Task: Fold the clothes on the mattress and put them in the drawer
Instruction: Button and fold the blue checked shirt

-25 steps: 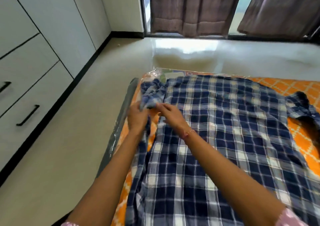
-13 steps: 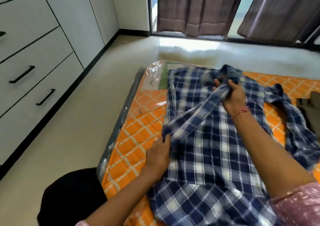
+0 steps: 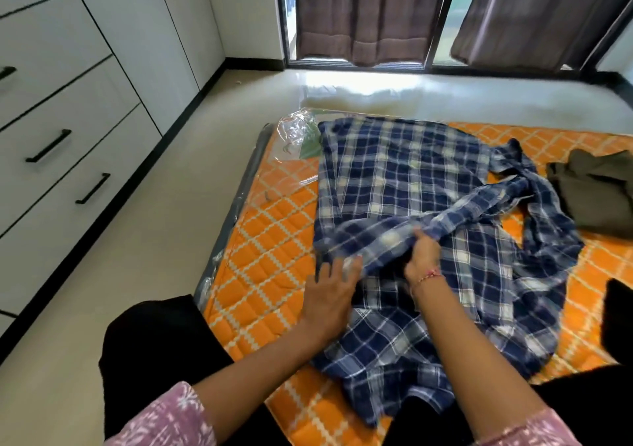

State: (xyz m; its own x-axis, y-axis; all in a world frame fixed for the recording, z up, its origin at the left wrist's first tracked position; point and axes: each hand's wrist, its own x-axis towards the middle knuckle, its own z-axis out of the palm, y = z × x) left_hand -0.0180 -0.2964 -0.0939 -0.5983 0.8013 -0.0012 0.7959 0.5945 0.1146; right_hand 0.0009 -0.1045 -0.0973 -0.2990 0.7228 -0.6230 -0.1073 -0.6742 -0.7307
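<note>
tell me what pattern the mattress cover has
The mattress has an orange cover with a white zigzag diamond lattice, clearest in the head view.

Right hand (image 3: 422,257) pinches plaid shirt (image 3: 404,171) sleeve; left hand (image 3: 330,291) flat on shirt (orange mattress (image 3: 274,240) beneath).

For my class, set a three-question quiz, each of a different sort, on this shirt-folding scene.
1. True or false: the right hand grips the plaid shirt.
2. The olive garment lies: A) on the floor B) on the mattress C) in a drawer.
3. Fill in: the left hand lies ___ on the shirt.

Key: 1 true; 2 B; 3 flat.
</note>
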